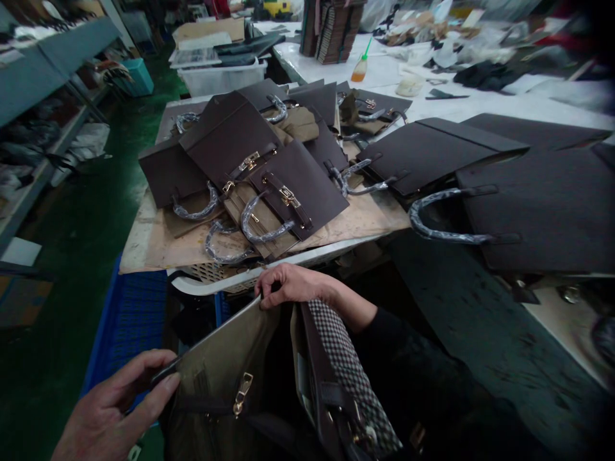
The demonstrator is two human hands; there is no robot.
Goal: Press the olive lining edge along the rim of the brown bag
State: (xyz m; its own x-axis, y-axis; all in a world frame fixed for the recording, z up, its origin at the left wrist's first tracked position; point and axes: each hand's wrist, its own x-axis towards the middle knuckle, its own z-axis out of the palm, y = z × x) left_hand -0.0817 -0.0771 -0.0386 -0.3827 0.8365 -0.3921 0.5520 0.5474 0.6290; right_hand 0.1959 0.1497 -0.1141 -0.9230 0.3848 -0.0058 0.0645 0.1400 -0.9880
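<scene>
An open handbag (pixel 218 358) with a tan lining is held between my two hands at the bottom of the head view. My left hand (pixel 122 400) pinches the left end of its upper edge between thumb and fingers. At the right end of that same edge, my right hand (pixel 286 285) grips with fingers closed. A gold zipper pull (pixel 243 394) hangs against the lining. To the right, the bag's other dark panel (pixel 317 378) stands apart, beside a black-and-white checked sleeve (pixel 348 358). The bag's lower part is out of view.
Several dark brown handbags (pixel 300 186) with plastic-wrapped handles lie piled on a cardboard-topped table (pixel 154 246). More brown bags (pixel 538 198) rest at the right. A blue crate (pixel 127 333) stands below on the left. Behind are a white bin (pixel 218 78) and a bottle with a green nozzle (pixel 359 69).
</scene>
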